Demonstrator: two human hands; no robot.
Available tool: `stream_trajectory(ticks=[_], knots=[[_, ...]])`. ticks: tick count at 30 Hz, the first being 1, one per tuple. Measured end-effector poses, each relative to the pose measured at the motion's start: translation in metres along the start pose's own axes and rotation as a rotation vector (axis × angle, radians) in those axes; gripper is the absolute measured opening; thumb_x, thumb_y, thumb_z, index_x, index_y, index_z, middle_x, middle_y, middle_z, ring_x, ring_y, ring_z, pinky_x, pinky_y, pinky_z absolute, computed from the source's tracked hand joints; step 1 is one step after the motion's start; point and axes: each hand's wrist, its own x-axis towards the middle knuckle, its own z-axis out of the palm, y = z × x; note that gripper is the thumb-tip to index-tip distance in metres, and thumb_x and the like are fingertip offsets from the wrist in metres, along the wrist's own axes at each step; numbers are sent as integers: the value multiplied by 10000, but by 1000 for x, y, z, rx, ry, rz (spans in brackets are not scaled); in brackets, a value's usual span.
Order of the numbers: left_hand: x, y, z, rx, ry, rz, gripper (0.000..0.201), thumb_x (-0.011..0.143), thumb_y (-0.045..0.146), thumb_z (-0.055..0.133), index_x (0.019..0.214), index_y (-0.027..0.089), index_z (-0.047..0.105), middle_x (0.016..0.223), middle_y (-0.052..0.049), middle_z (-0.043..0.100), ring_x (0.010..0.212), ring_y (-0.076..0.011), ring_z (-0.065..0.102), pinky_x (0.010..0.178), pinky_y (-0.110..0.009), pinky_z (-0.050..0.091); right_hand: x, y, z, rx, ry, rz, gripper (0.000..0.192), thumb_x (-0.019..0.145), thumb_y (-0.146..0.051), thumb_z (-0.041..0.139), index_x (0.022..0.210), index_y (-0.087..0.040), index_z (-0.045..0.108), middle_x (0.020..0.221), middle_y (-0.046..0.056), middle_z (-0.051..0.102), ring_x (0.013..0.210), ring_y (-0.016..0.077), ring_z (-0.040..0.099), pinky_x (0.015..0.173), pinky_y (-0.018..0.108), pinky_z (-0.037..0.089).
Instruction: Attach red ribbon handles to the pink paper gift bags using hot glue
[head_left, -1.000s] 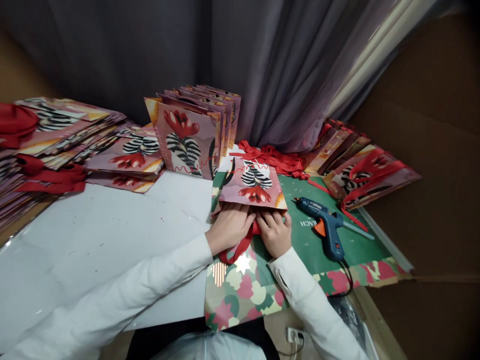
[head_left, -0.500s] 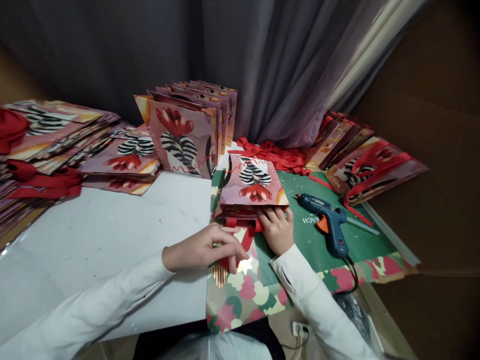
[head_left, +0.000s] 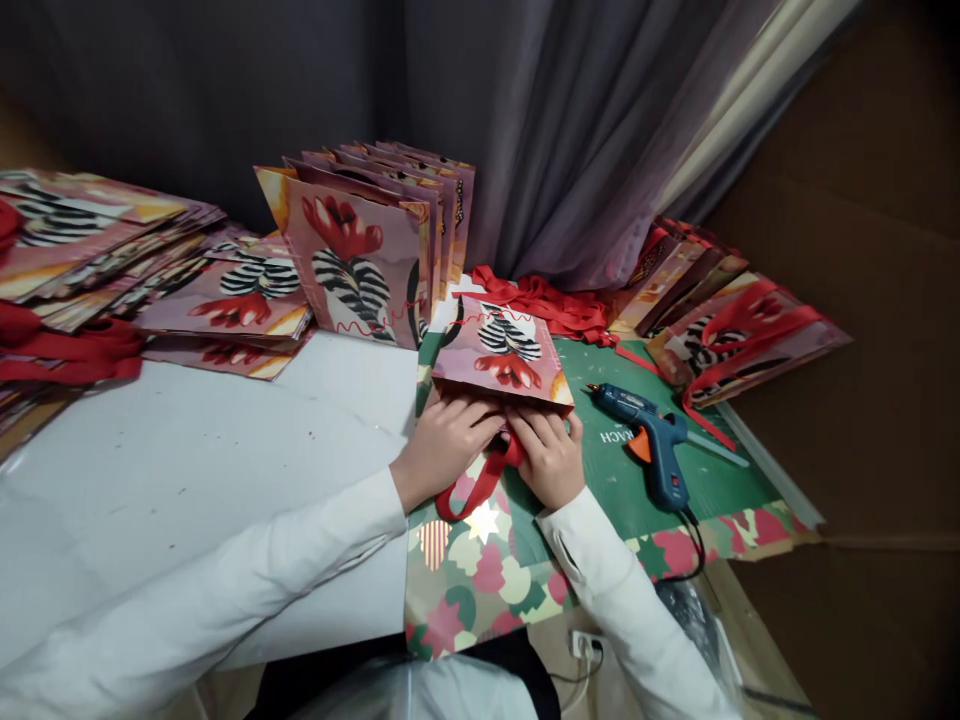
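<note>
At the far left, flat stacks of printed paper bags (head_left: 97,240) are lying on the white table (head_left: 187,470), with red ribbons (head_left: 67,350) over their near edge. To the right of them, a row of upright bags (head_left: 367,250) is standing in front of the dark curtain (head_left: 450,110).

The left arm, in a white sleeve (head_left: 225,580), is reaching from the lower left across the table. The left hand (head_left: 442,445) is lying palm down, its fingers bent and pressing on the near edge of the gift bag (head_left: 502,350). This bag is lying flat on the green mat (head_left: 675,440), directly beyond both hands, with its opening toward the person. A red ribbon handle (head_left: 472,490) is coming out between the two hands and making a loop on the patterned wrapping paper (head_left: 487,580).

The right hand (head_left: 551,455) is just beside the left one, also palm down, with the wrist bent and the fingers curled onto the same edge of the bag and on the ribbon. Both hands are closed on the edge of the bag, pinching it together with the ribbon.

To the right of the right hand, a blue glue gun (head_left: 649,435) is resting on the mat, apart from the hand. Further right, more bags with red handles (head_left: 742,330) are leaning in a pile.
</note>
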Motion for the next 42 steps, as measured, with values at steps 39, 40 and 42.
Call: stream_trajectory(ticks=[39,40,42], knots=[[5,2,-9,26,61,-58,210,943,276,509,1063,209,669,955,2,705,770,-178,562,643,-333,380,-25,58,-58,-8,109,690,265,880,-380,525,732,-188,632,650,18,600,612,162,514,706,329,388],[6,2,-9,27,59,-58,210,942,276,509,1065,209,666,957,2,703,773,-179,560,645,-333,379,-26,55,-57,-39,33,634,239,877,-343,510,962,-178,661,851,70,666,743,199,573,767,362,390],[6,2,-8,38,51,-58,215,943,278,505,1077,207,657,962,-8,697,780,-182,557,646,-336,375,-26,44,-56,-70,-13,537,442,867,-271,494,1298,-175,511,1174,138,613,1003,254,572,868,419,366]])
